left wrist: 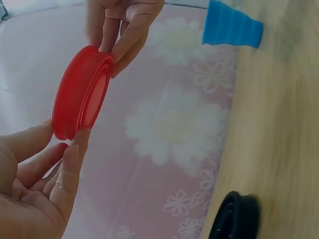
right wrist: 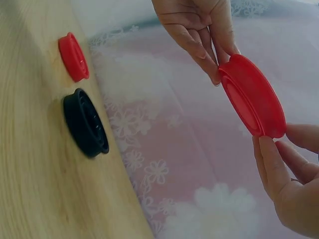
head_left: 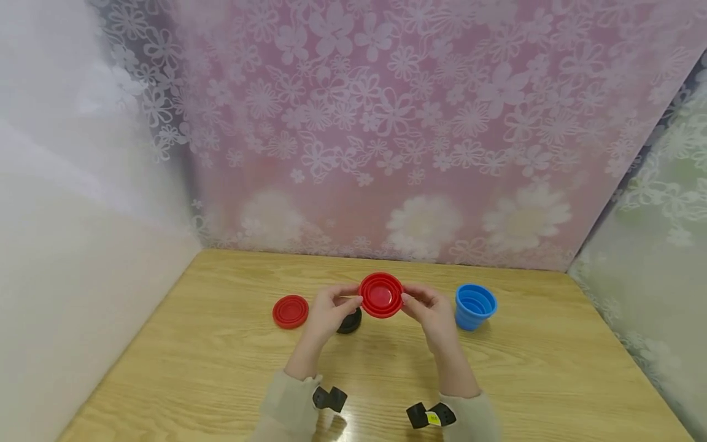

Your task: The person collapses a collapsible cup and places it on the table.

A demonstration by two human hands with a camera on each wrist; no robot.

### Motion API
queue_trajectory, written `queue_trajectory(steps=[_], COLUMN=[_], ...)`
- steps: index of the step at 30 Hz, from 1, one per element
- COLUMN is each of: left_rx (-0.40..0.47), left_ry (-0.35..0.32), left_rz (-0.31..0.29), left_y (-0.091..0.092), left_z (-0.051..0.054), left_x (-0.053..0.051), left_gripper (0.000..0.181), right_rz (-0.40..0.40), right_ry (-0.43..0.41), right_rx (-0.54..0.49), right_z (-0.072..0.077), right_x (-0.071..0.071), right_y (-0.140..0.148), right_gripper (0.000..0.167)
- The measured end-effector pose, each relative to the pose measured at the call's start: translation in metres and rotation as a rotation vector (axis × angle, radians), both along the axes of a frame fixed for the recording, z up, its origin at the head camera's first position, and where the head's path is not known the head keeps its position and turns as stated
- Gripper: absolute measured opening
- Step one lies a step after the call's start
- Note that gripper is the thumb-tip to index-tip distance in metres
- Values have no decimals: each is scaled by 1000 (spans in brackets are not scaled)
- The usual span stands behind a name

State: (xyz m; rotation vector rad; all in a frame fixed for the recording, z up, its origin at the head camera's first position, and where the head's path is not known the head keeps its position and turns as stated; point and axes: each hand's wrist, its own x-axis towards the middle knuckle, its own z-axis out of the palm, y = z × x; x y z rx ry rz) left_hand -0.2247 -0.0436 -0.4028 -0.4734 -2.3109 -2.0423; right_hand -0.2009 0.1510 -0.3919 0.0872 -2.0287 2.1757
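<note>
Both hands hold a red collapsible cup (head_left: 381, 295) raised above the table, its ringed inside facing the head camera. It is folded nearly flat; both wrist views show the cup (left wrist: 79, 94) edge-on. My left hand (head_left: 327, 312) pinches its left rim between thumb and fingers. On the opposite rim, my right hand (head_left: 433, 312) pinches it likewise. A folded black collapsible cup (right wrist: 85, 123) lies on the table, partly hidden behind my left hand in the head view. Left of that hand lies another folded red collapsible cup (head_left: 290, 312).
To the right of my right hand, a blue collapsible cup (head_left: 475, 306) stands extended, mouth up. The wooden table (head_left: 210, 368) ends at a pink flowered backdrop (head_left: 386, 153). A pale wall panel (head_left: 83, 215) borders the left side, a flowered one (head_left: 652, 294) the right.
</note>
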Motion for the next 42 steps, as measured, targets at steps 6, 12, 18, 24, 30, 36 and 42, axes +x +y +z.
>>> queue_trajectory(steps=[6,12,18,24,30,36,42], left_rx=[-54,-148,-292,-373,-523,-610,-650], left_ry=[-14,-77,-115,-107,-74,-93,-129], left_rz=[-28,-32,-30,2,30,52,59], left_y=[12,28,45,53,58,61,63], left_z=[-21,-32,-50,-65,-67,-66,-66], left_x=[-12,-25,-41,-50,-52,-51,-53], left_gripper=[24,23,18,15,18,19,15], right_rz=[99,32,-6,-21,-3,13,18], right_ry=[78,-99,-183,-189,-189,-205,-218], right_rx=[-20,148,293,467,630,702,761], right_z=[-63,-43,-46,-60,-69,-71,-71], right_x=[-34,-25,-31,-40,-47,-52,-55], right_y=[31,32,35,39,41,41,40], right_gripper=[33,34,24,19,14,13,16])
